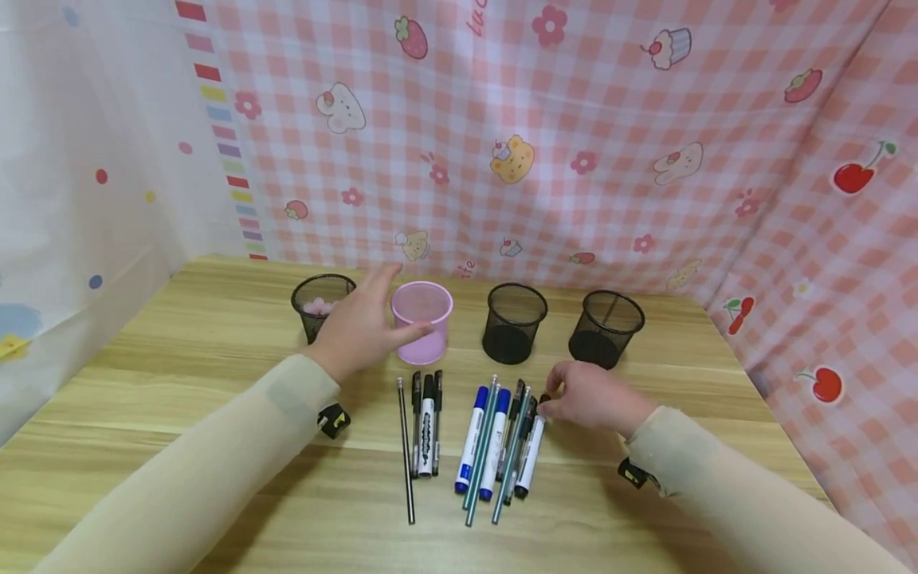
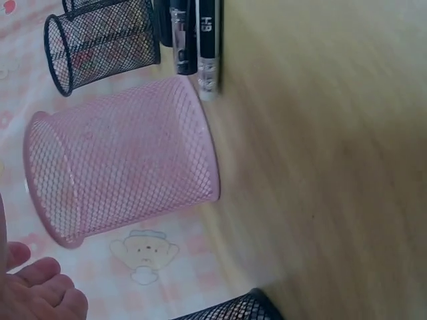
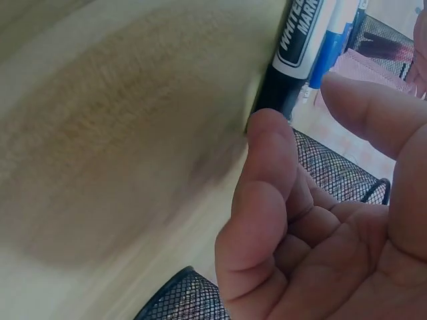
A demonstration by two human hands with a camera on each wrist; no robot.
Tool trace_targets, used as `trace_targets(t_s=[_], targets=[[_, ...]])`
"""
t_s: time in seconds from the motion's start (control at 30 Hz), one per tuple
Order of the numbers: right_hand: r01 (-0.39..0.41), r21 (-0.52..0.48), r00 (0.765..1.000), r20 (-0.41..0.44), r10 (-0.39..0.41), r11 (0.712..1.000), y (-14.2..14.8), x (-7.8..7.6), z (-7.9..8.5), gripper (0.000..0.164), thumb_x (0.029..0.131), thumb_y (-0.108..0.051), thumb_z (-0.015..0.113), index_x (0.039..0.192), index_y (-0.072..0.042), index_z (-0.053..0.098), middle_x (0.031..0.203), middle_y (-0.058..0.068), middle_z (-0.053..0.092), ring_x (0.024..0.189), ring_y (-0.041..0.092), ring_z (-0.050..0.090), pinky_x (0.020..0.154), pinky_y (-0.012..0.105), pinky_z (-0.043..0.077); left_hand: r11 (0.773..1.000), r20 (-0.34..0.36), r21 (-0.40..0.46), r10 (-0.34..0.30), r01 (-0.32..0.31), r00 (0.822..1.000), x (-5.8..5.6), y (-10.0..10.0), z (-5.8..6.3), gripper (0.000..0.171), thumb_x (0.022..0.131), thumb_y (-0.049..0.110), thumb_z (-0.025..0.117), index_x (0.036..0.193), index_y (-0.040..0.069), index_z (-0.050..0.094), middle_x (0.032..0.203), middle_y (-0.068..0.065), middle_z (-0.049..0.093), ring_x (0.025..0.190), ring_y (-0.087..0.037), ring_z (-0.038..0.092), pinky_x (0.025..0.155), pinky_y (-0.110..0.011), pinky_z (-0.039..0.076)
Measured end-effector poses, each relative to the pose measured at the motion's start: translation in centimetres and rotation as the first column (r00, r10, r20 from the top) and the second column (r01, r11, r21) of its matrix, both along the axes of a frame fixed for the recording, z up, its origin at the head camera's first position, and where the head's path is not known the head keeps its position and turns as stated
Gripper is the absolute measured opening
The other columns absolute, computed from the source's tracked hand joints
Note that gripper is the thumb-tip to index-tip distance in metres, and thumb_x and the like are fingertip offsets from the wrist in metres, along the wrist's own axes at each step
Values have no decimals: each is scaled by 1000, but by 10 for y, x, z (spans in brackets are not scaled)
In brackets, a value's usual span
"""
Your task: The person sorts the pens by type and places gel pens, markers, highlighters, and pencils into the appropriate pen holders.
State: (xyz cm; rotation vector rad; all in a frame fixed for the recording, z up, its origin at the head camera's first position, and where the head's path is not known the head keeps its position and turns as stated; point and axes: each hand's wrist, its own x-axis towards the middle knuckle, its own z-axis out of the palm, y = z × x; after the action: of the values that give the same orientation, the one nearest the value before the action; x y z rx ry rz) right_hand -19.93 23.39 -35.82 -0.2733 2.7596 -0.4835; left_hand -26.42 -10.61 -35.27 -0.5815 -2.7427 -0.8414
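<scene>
My left hand point(image 1: 361, 325) is held up with its thumb and fingers spread, beside the pink mesh pen cup point(image 1: 420, 327). In the left wrist view that hand's fingers point(image 2: 50, 287) hold nothing. My right hand point(image 1: 591, 396) is at the cap end of a black whiteboard marker point(image 1: 531, 454). A fingertip touches or nearly touches the black cap point(image 3: 275, 93), while the thumb stands apart from it. Left of this marker lie blue markers point(image 1: 471, 438), black pens and blue-green pencils point(image 1: 482, 446). A second group holds a black pencil point(image 1: 406, 454), pens and another black marker point(image 1: 426, 426).
Two black mesh cups, one in the middle point(image 1: 513, 323) and one at the right point(image 1: 606, 328), stand along the back. A third black mesh cup point(image 1: 323, 291) at the left has a pink flower-shaped thing inside. A checked cloth point(image 1: 459, 159) hangs behind the wooden table point(image 1: 215, 295).
</scene>
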Motion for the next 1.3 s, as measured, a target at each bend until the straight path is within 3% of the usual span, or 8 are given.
trace_targets(t_s=[0.17,0.37,0.67,0.93,1.3], targets=[[2,15,1000,6,-2,1000,0,1,-3,29,88,-31,84,101,-10,69,89,2,66,78,19,56,70,33,46,998,42,56,-2,0,999,-2,8,-5,108,82,62,84,164,16,31,143,-13,56,116,-31,69,95,-49,60],[11,22,1000,0,-11,1000,0,1,-3,32,88,-32,85,104,-9,70,92,2,67,79,19,56,72,34,47,996,105,90,12,-21,994,-6,16,-11,122,77,72,82,168,17,23,150,-14,53,118,-31,68,94,-50,61],[47,-28,998,50,-46,998,-3,0,-4,31,87,-29,84,105,-9,70,88,3,67,74,18,60,67,33,48,983,181,171,34,-65,983,-22,17,-25,128,72,77,82,167,14,23,145,-16,56,121,-32,66,99,-53,58],[82,-60,994,80,-77,995,-7,1,-9,30,87,-23,80,110,-8,69,78,1,69,68,16,63,62,30,50,976,225,205,24,-72,974,-21,19,-27,112,82,70,79,163,9,32,144,-17,57,122,-34,65,102,-53,56],[85,-24,994,72,-83,996,-14,-2,-11,33,88,-25,79,113,-7,69,91,4,67,75,18,61,65,31,50,966,269,242,26,-94,963,-21,22,-28,106,85,63,79,163,10,32,148,-19,58,129,-36,63,107,-54,53]])
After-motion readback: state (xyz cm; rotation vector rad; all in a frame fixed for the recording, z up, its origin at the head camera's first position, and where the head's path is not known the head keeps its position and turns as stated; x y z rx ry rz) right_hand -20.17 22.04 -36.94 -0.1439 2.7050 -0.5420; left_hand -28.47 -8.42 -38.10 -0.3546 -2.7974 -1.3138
